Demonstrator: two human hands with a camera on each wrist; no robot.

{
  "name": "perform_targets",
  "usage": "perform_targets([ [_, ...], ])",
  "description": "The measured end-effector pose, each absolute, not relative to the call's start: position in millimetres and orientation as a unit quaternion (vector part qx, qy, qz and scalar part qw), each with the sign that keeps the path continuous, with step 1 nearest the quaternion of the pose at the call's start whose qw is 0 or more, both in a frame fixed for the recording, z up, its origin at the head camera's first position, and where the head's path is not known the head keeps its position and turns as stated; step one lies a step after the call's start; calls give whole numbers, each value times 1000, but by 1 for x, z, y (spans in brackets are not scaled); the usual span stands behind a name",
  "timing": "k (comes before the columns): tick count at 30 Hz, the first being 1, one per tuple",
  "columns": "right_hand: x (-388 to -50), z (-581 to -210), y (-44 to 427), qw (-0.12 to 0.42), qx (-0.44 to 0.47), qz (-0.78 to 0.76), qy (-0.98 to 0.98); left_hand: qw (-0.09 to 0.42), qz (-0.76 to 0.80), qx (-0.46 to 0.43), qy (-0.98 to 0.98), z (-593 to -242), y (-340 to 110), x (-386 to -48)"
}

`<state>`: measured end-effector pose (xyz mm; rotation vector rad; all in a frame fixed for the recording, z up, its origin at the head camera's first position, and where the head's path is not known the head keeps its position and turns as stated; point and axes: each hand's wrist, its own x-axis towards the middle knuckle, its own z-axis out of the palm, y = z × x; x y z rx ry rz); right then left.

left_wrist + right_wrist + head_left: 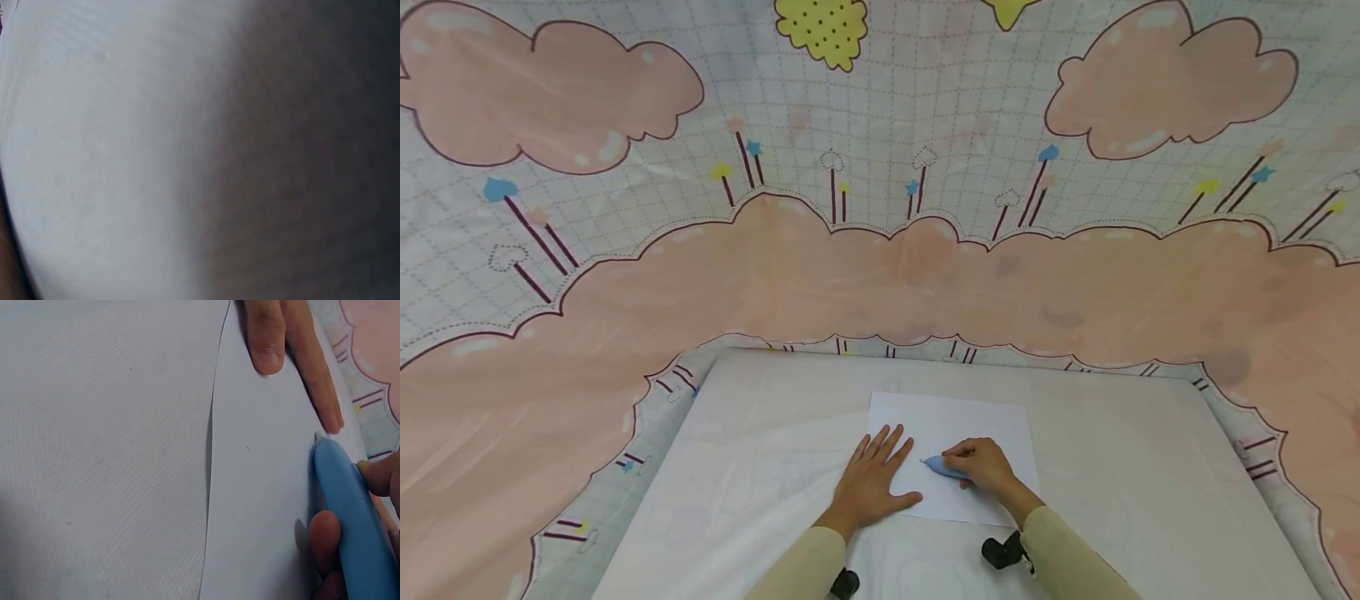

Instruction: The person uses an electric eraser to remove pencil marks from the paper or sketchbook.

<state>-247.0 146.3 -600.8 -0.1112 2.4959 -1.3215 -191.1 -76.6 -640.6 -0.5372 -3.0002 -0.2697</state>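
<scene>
A sheet of white paper (992,417) lies on the white-covered table. My left hand (868,483) rests flat on its left side, fingers spread; in the right wrist view two of its fingers (267,344) press the sheet. My right hand (988,467) grips a thick blue pen-like tool (353,506) between thumb and fingers. The tool's narrow pale tip points left toward my left hand, at or just over the paper; contact cannot be told. A tiny dark mark shows on the sheet in the right wrist view. The left wrist view is mostly blurred, dark on its right side.
The table (760,417) has a white cover. Behind and around it hangs a patterned cloth (880,283) with pink clouds. Black wrist devices (1002,552) sit at both sleeve cuffs. One edge of the paper lifts slightly off the table.
</scene>
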Motion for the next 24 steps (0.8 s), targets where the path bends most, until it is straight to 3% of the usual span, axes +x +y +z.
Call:
perform_targets([
  [24,-252,-599,145,160,-28,-466,870,31,-98,-179,-978,-635,-79,-196],
])
